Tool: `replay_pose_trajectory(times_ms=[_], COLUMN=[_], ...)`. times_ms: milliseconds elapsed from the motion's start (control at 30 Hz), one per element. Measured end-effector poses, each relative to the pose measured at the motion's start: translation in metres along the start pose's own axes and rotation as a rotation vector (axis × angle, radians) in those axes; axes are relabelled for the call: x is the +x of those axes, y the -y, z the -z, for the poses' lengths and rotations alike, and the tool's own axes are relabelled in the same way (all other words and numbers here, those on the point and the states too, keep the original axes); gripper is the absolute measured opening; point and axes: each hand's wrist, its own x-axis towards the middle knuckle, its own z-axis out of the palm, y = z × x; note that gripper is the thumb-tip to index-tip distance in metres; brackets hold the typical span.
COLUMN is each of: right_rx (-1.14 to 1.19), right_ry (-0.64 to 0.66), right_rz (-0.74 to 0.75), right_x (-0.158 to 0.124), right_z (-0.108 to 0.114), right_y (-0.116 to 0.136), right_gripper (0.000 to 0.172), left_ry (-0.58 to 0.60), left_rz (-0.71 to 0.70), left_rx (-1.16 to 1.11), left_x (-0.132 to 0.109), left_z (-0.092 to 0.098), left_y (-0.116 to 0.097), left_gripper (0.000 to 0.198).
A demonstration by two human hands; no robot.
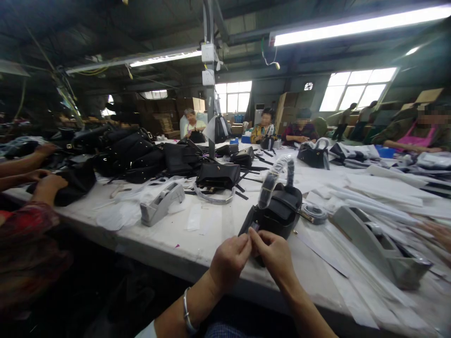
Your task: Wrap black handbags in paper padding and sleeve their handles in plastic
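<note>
Handbag (282, 213), black, near the table's (197, 251) front edge, raised handle (268, 188) already sleeved in clear plastic, wrapped coil (315, 213) just beside. Left hand (230, 260) and right hand (276, 256) pinched together on a small piece (254, 227) at the near side, too small to identify; detail work there seemingly unfinished. Beyond, another handbag (217, 176), handle (214, 199) likewise wrapped.

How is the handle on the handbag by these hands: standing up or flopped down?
Standing up: the plastic-wrapped handle arches above the black handbag.
</note>
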Motion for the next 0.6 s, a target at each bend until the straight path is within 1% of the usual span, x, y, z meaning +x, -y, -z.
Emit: replay_pose_trajectory(times_ms=[67,133,200,233,267,300,367,400,433,467,533,567,600], right_rx=[0.009,0.071,0.108,0.117,0.125,0.130,0.126,0.113,0.091,0.059,-0.034,-0.088,-0.129], right_ry=[0.004,0.030,0.036,0.040,0.050,0.065,0.097,0.106,0.109,0.111,0.091,0.078,0.050], right_rz=[-0.012,-0.045,-0.070,-0.080,-0.088,-0.095,-0.107,-0.107,-0.102,-0.096,-0.065,-0.048,0.001], right_x=[0.001,0.003,0.004,0.005,0.005,0.006,0.006,0.005,0.005,0.004,0.005,0.008,0.012], right_z=[-0.001,-0.001,0.001,0.002,0.003,0.004,0.003,0.003,0.003,0.004,0.007,0.009,0.010], right_y=[-0.001,-0.005,-0.010,-0.011,-0.012,-0.012,-0.010,-0.007,-0.006,-0.005,-0.010,-0.018,-0.028], right_gripper=[0.053,0.053,0.054,0.055,0.055,0.056,0.057,0.057,0.057,0.057,0.055,0.051,0.049], left_ry=[0.015,0.050,0.102,0.115,0.102,0.060,-0.055,-0.102,-0.100,-0.051,0.016,0.043,0.066], left_rz=[0.007,0.053,0.123,0.187,0.290,0.440,0.827,1.003,1.137,1.161,1.157,1.167,1.226], left_rx=[-0.008,-0.090,-0.287,-0.395,-0.480,-0.539,-0.655,-0.714,-0.832,-0.895,-0.889,-0.887,-0.973], left_x=[-0.003,-0.010,-0.017,-0.019,-0.020,-0.019,-0.014,-0.010,-0.006,-0.002,0.001,0.001,0.000], left_z=[0.001,0.005,0.012,0.016,0.020,0.023,0.027,0.027,0.027,0.025,0.019,0.014,0.008], left_y=[-0.004,-0.010,-0.015,-0.016,-0.015,-0.012,-0.005,-0.003,-0.002,-0.003,-0.010,-0.013,-0.016], left_gripper=[0.027,0.030,0.034,0.034,0.032,0.028,0.021,0.022,0.027,0.032,0.038,0.043,0.049])
